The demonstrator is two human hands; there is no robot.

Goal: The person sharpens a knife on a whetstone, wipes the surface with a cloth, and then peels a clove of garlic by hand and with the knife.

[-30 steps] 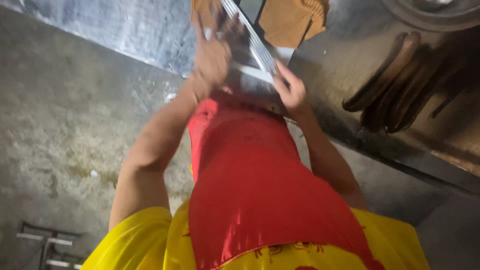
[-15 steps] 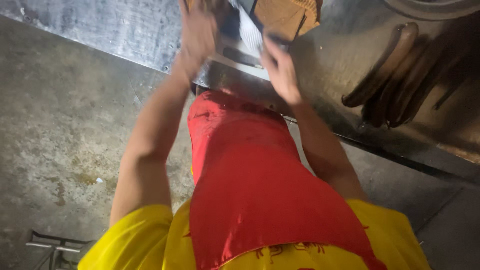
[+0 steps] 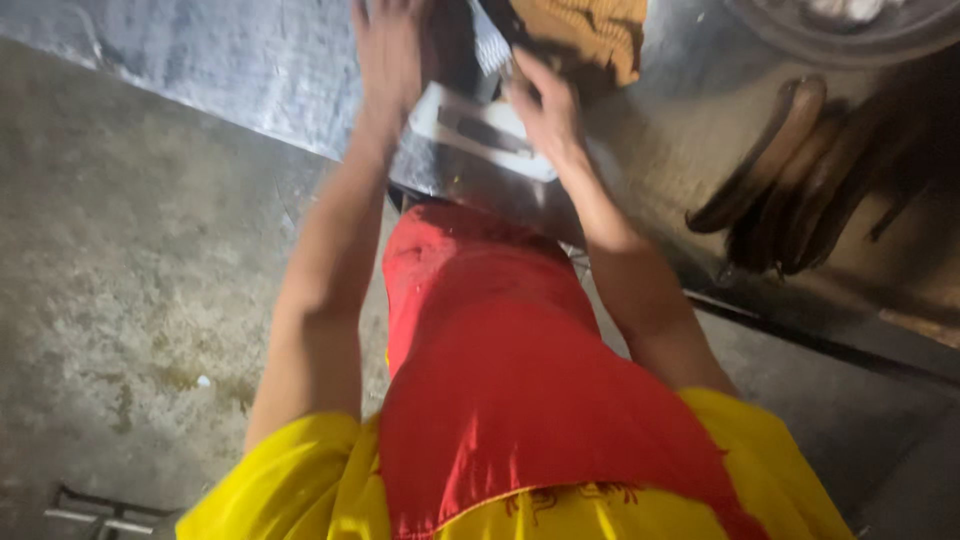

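A white flat board with a dark slot lies on the steel counter in front of me. My right hand curls over its far right end and grips it. My left hand reaches past the board's left side with fingers stretched up. It is blurred, and I cannot tell whether it holds anything. Both forearms extend over my red apron and yellow shirt.
A brown woven piece sits just beyond the board. Dark long curved pieces lie on the counter at the right, below a round metal pan. Grey concrete floor lies to the left, with a metal grate at the bottom left.
Both hands have moved further up and away from me over the counter. The view has swung slightly, so the board now sits lower between my wrists.
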